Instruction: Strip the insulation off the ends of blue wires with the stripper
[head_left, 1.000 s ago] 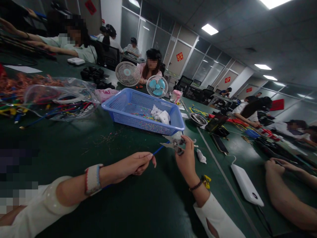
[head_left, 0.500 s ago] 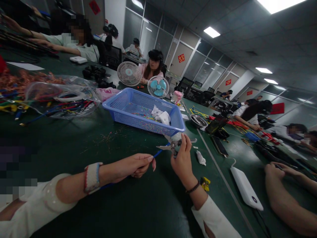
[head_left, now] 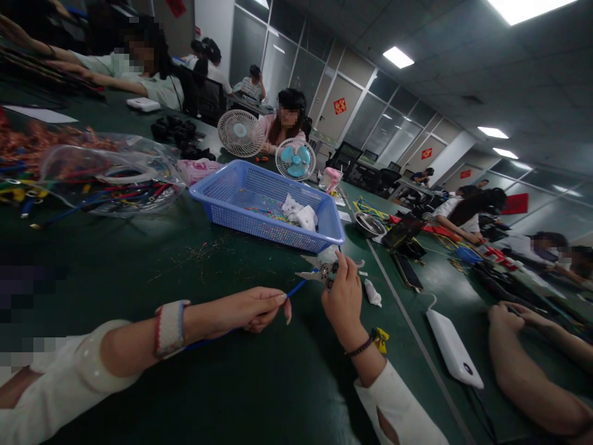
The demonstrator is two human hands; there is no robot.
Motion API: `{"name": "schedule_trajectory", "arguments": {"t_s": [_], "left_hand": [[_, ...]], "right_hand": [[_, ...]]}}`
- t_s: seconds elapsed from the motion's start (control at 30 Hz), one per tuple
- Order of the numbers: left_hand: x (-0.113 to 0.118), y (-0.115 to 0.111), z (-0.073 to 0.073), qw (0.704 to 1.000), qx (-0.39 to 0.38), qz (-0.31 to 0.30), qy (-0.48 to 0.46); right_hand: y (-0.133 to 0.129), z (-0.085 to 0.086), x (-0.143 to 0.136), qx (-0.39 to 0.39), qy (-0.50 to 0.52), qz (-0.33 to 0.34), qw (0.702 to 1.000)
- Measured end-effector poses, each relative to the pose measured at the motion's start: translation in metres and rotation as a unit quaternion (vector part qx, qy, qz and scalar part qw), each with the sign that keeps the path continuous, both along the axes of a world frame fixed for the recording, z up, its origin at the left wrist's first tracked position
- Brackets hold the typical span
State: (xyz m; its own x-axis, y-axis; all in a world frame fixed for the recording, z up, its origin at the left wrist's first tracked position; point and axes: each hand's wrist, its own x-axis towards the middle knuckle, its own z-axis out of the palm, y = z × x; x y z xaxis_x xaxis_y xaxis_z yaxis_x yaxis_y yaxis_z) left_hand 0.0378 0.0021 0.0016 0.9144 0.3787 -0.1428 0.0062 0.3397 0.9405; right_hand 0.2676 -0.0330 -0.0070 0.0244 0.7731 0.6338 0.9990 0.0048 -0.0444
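Note:
A blue wire (head_left: 296, 288) is pinched between the thumb and fingers of my left hand (head_left: 260, 308), and its free end points up to the right. My right hand (head_left: 343, 293) is closed on a metal wire stripper (head_left: 327, 272). The tool's jaws point left and lie around the wire's end; whether they touch it is too small to tell. Just beyond the tool stands a blue plastic basket (head_left: 264, 230) with crumpled white paper (head_left: 300, 214) and small coloured scraps inside.
Bagged cables (head_left: 115, 185) lie at the left. Thin wire scraps (head_left: 199, 254) lie before the basket. Two small fans (head_left: 239, 133) stand behind it. A white power bank (head_left: 454, 349) and another person's arms (head_left: 523, 371) are at the right, near a metal bowl (head_left: 370, 225).
The stripper's jaws are slightly wider apart around the wire's end. My left hand keeps its pinch on the wire. The whole view has shifted a little.

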Motion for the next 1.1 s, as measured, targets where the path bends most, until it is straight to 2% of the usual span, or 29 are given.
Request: {"name": "schedule_trajectory", "arguments": {"t_s": [0.33,0.6,0.73,0.87,1.1], "left_hand": [[0.0,0.001,0.001,1.0,0.021,0.0,0.016],[0.0,0.001,0.0,1.0,0.03,0.005,0.008],[0.0,0.0,0.001,0.999,0.036,0.005,0.006],[0.0,-0.001,0.002,0.999,0.038,0.009,0.004],[0.0,0.0,0.0,1.0,0.021,0.02,0.002]], "right_hand": [[-0.002,0.005,0.002,-0.003,-0.035,-0.01,0.999],[-0.006,0.011,0.002,0.003,-0.064,-0.048,0.997],[-0.005,0.011,0.004,0.025,-0.069,-0.026,0.997],[-0.001,0.009,0.009,0.007,-0.059,0.011,0.998],[0.0,0.008,0.012,-0.022,-0.062,-0.007,0.998]]}}
